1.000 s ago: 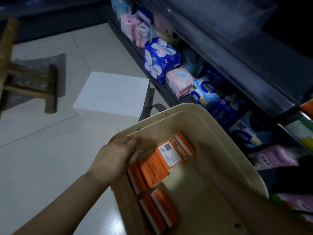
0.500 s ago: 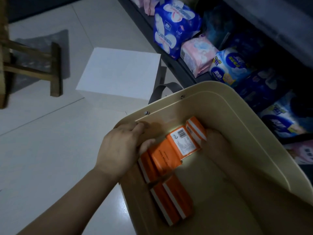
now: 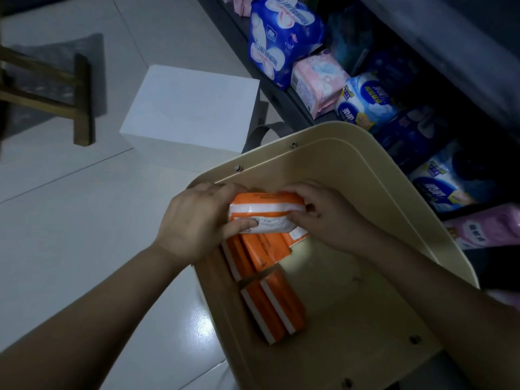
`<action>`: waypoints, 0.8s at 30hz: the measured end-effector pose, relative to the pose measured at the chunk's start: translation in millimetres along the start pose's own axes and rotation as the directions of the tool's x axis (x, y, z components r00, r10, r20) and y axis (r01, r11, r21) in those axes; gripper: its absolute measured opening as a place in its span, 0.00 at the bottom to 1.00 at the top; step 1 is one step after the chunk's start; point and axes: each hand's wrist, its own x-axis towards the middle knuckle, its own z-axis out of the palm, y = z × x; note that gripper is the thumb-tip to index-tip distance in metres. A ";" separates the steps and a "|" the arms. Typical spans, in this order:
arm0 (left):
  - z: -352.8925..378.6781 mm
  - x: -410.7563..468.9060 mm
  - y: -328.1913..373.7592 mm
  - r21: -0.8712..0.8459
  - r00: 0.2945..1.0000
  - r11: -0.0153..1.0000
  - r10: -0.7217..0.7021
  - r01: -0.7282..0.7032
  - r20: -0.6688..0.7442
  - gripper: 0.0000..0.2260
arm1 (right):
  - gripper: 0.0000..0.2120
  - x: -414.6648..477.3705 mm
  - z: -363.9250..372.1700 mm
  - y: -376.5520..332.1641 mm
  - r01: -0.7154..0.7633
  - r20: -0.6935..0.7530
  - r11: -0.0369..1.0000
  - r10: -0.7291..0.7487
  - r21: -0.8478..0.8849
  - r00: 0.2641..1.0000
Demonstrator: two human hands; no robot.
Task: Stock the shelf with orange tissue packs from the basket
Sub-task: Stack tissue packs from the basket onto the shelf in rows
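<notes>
While both forearms reach forward and down into the cream basket (image 3: 394, 190), the 2 hands meet close to its far wall. The left hand (image 3: 194, 220) comes in over the basket's left rim, knuckles up. Its fingers curl over the top of an orange tissue bundle (image 3: 264, 211) and its thumb presses the near, white-labelled face. The right hand (image 3: 329, 218) clamps the bundle's other end, fingers bent round that edge.

The bundle lies level between the 2 hands, inside the basket and raised above the packs under it. How many packs it contains cannot be told.

Directly below it, leaning orange packs (image 3: 261, 253) rest against the basket's left wall. Nearer the person, 2 upright orange packs (image 3: 274, 305) stand on edge side by side on the basket's bottom.

Beyond the basket's far-right corner runs the dark shelf (image 3: 271, 90), carrying a blue-and-white pack (image 3: 281, 32), a pink pack (image 3: 316, 80) and further blue packs in shadow. Beyond the basket's far-left corner a white box (image 3: 191, 108) sits on the tiled floor (image 3: 84, 220), and a wooden stool (image 3: 81, 99) stands farther left of the basket.
</notes>
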 end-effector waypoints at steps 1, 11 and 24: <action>1.3 0.2 0.1 0.006 1.000 1.000 -0.016 0.016 -0.010 0.23 | 0.24 0.3 4.7 4.2 -0.060 -0.070 0.996 0.065 0.060 0.995; 5.2 2.1 4.5 0.046 0.992 0.993 -0.104 0.107 -0.064 0.21 | 0.30 -18.2 100.4 80.7 -0.417 0.298 0.892 0.451 -0.175 0.841; 8.2 3.8 4.1 0.037 0.986 0.991 -0.126 0.131 -0.113 0.23 | 0.22 -18.9 111.2 110.8 -0.406 0.312 0.837 0.521 -0.366 0.794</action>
